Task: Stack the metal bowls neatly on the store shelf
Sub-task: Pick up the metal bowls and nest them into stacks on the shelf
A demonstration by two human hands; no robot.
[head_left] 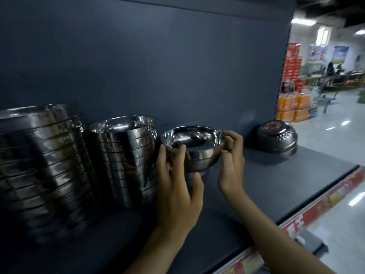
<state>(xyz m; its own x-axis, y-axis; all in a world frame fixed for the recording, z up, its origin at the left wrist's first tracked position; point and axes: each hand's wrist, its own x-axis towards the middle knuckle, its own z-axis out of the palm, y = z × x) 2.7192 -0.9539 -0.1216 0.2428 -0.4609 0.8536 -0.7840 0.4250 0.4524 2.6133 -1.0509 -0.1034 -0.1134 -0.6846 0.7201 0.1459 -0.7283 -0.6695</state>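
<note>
A shiny metal bowl (194,144) stands upright at the middle of the dark shelf (276,180), on top of what looks like a short stack mostly hidden by my hands. My left hand (177,186) grips its left side, thumb under the base. My right hand (232,161) pinches its right rim. To the left rise two tall stacks of nested bowls: a medium stack (124,159) and a larger one (39,165) at the far left. A few upside-down bowls (277,138) lie at the shelf's right end.
The dark back panel (158,66) rises behind the shelf. A red price strip (316,204) runs along the front edge. Beyond the shelf's right end are the shiny aisle floor (331,135) and stacked orange and red goods (292,107).
</note>
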